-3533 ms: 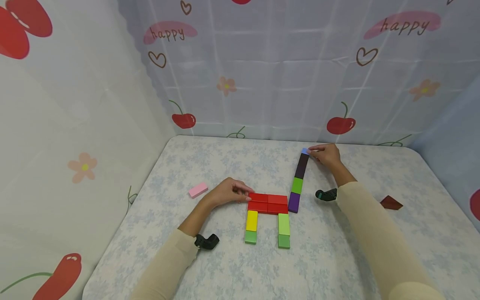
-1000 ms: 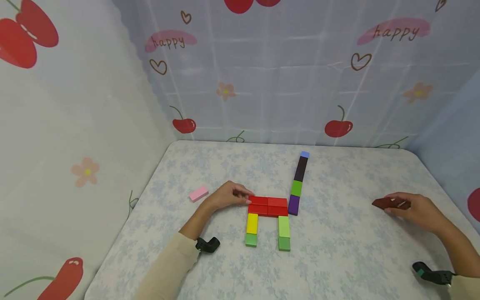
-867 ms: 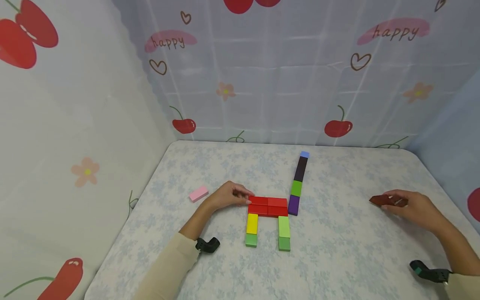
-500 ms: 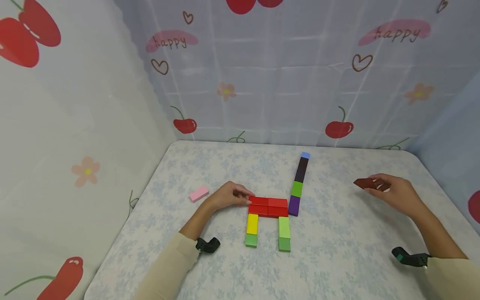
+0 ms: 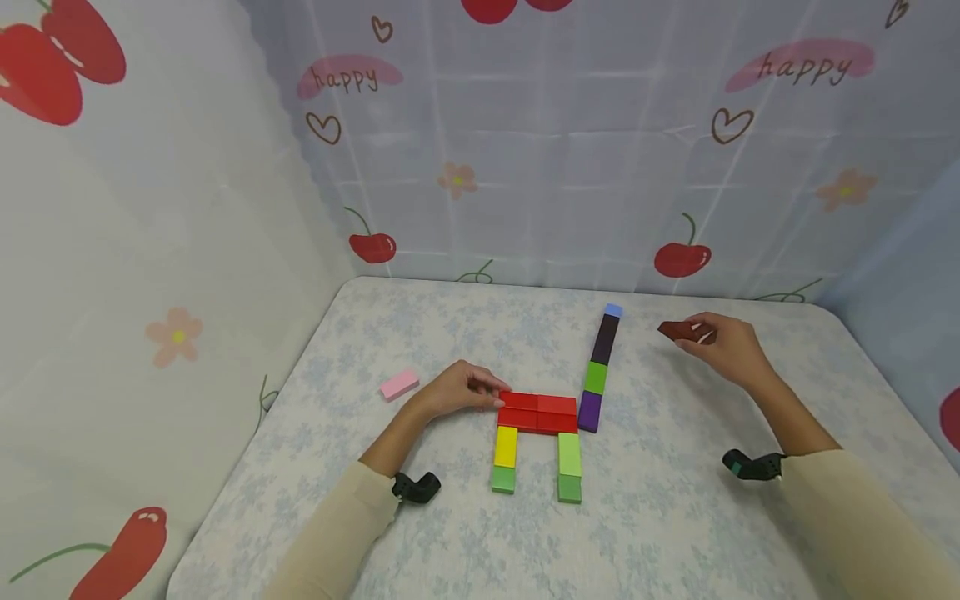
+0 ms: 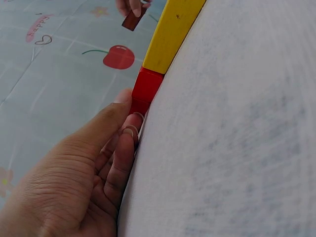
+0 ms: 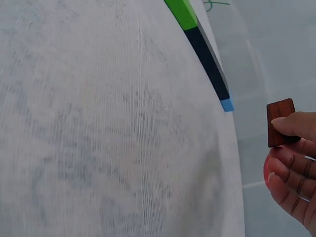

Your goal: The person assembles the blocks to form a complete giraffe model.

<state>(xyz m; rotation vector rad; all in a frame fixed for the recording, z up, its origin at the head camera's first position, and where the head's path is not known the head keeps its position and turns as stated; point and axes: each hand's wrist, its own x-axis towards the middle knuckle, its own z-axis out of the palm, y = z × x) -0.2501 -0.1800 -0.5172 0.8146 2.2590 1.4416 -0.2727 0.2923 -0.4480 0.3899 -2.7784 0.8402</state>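
Between its thumb and fingers my right hand [image 5: 727, 346] pinches a dark reddish-brown wooden block [image 5: 677, 331] with slanted ends, raised right of the row's far end. That slanted row has a light blue block [image 5: 613, 310], a black block [image 5: 603, 340], a green block [image 5: 596, 377] and a purple block [image 5: 590, 412]. My left hand [image 5: 453, 389] holds the left end of the red blocks [image 6: 148, 85] with thumb and fingertips. Below them lie a yellow block [image 5: 506, 447] and a light green block [image 5: 569, 454], each with a darker green piece at its near end.
A pink block [image 5: 399, 384] lies on the table left of my left hand. The table [image 5: 450, 550] has a pale floral cover, and a printed curtain [image 5: 525, 167] hangs behind its far edge. Black wrist devices [image 5: 416, 488] are on both arms.
My right hand left the light blue block, picked up the brown block at the right and carried it left and away toward the row's far end. The left hand stays at the red blocks.
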